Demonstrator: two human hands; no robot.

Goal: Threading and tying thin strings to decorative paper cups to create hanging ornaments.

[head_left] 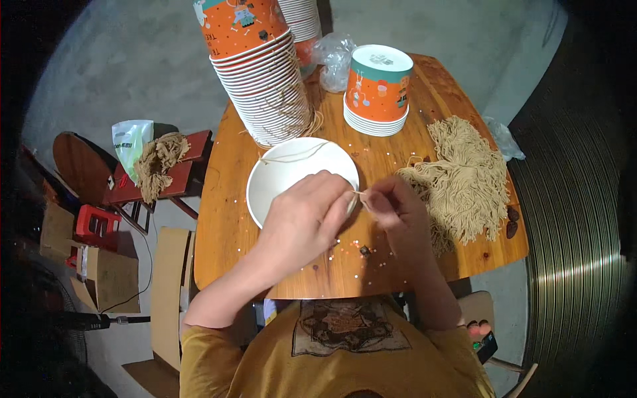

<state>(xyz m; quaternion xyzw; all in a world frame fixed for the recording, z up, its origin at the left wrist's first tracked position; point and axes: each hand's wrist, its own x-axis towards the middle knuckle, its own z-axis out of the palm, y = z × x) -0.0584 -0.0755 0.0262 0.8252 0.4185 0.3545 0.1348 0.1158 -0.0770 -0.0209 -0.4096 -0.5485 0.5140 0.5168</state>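
Observation:
Both hands meet at the right rim of a white paper tub, whose open mouth faces up. Between them runs a short length of beige string. My left hand is closed, its thumb and fingers at the tub's rim with the string at their tips. My right hand pinches the string from the right side. Another stretch of string crosses the inside of the tub near its far rim. A heap of beige strings lies to the right of my right hand.
A tall leaning stack of orange-printed paper tubs stands at the far left of the wooden table. Upside-down tubs and a clear plastic bag are at the back. Small white bits and a dark lump lie near the front.

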